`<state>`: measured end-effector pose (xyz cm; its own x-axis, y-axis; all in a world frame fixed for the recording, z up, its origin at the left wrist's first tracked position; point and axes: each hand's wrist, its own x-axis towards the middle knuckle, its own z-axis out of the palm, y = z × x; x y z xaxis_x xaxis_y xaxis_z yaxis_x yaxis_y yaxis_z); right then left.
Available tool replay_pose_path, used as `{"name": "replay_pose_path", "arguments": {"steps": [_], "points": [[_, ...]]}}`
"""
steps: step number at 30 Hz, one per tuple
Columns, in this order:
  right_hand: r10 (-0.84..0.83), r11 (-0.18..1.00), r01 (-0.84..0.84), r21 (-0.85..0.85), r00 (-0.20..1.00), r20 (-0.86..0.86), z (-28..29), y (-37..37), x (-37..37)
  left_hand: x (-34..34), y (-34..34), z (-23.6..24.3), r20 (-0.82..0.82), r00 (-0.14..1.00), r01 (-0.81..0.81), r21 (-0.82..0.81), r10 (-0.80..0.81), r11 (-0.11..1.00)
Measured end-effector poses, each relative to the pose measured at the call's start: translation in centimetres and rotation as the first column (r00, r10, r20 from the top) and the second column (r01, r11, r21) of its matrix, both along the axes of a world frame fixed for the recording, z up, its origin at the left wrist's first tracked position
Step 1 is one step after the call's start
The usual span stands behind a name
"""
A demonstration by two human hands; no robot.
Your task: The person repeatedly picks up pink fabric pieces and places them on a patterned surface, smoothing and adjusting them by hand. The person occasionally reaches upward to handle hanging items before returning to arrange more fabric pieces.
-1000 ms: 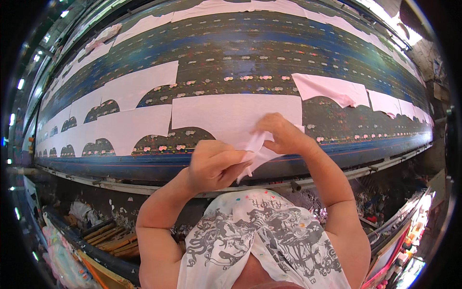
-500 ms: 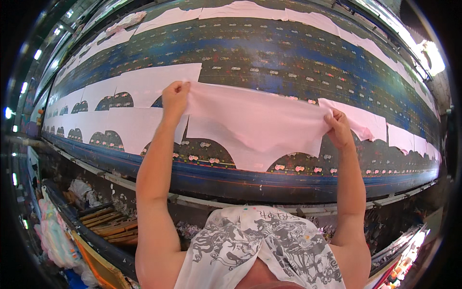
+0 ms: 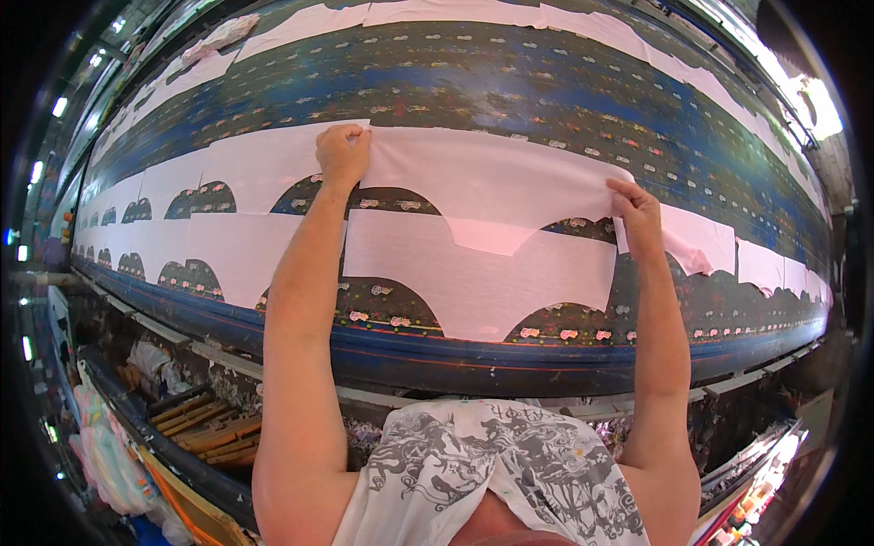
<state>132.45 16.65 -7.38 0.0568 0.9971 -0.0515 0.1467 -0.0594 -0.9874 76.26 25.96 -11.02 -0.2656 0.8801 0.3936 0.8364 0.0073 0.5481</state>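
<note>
A pale pink cut fabric piece (image 3: 482, 173) is stretched between my two hands over a long dark table (image 3: 510, 82). My left hand (image 3: 343, 156) pinches its upper left corner, beside the edge of a laid pink piece (image 3: 264, 155). My right hand (image 3: 635, 207) grips the upper right corner, its fingers closed on the cloth. The held piece has a straight far edge and a curved near edge. Nearer to me a similar pink piece (image 3: 473, 291) lies flat, partly overlapped by the lower tip of the held one.
More pink pieces lie in rows to the left (image 3: 228, 250) and right (image 3: 696, 238), with another row (image 3: 455, 11) along the far side. Small printed motifs cover the dark table. Below its near edge stand wooden slats (image 3: 205, 428) and a bundle of plastic-wrapped stuff (image 3: 114, 455).
Both hands have moved the held piece away from me, more so on the right. The piece lying nearer to me now shows below it, and the held cloth lies flatter.
</note>
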Motion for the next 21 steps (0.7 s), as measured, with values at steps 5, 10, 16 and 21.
{"name": "replay_pose_path", "arguments": {"steps": [5, 10, 16, 21], "points": [[-0.003, 0.998, -0.011, 0.058, 0.973, 0.23, 0.3, 1.1, 0.1, 0.1, 1.1, -0.3, -0.004, 1.0, -0.03, -0.012, 0.03, 0.999], [-0.043, 0.992, 0.009, 0.126, 0.962, 0.268, 0.5, 3.0, -0.1, -0.3, 2.6, -0.4, 0.023, 0.998, -0.064, -0.072, 0.066, 0.995], [-0.018, 0.996, -0.009, 0.089, 0.956, 0.293, 0.2, 5.2, 0.5, -0.4, 3.8, -0.4, 0.048, 0.995, -0.085, -0.111, 0.091, 0.99], [-0.006, 1.0, 0.005, 0.005, 0.962, 0.274, -0.3, 6.4, 0.7, 0.8, 4.5, 0.2, -0.01, 0.99, -0.143, -0.158, 0.143, 0.977]]}}
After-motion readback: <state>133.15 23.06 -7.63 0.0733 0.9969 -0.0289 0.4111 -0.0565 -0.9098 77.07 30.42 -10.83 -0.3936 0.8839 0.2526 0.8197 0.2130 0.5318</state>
